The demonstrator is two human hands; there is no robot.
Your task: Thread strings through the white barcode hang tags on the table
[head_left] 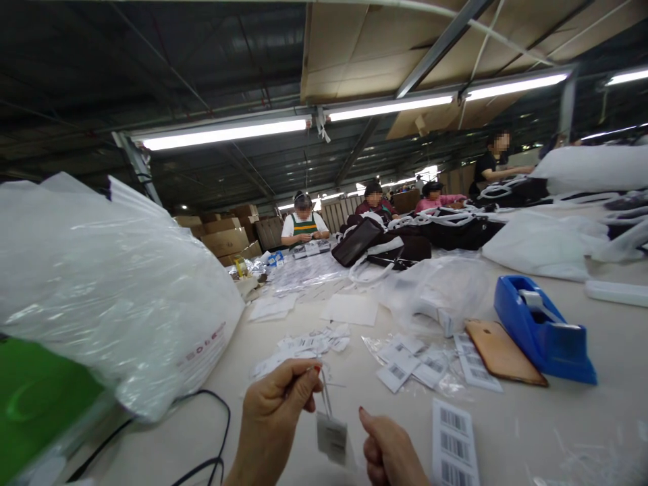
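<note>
My left hand [276, 412] pinches the thin white string of a small hang tag [331, 437], which dangles below the fingers at the bottom centre. My right hand [387, 449] is curled just right of the tag, thumb up, close to it; whether it touches the tag I cannot tell. A strip of barcode stickers [454, 442] lies on the table right of my right hand. More loose tags and barcode labels [405, 364] in clear sleeves are scattered ahead of both hands.
A big clear plastic bag [111, 290] fills the left, with a black cable [212, 432] below it. A blue tape dispenser [541, 327] and a gold phone [501, 351] lie to the right. Black bags [385, 243] and several seated people are at the far end.
</note>
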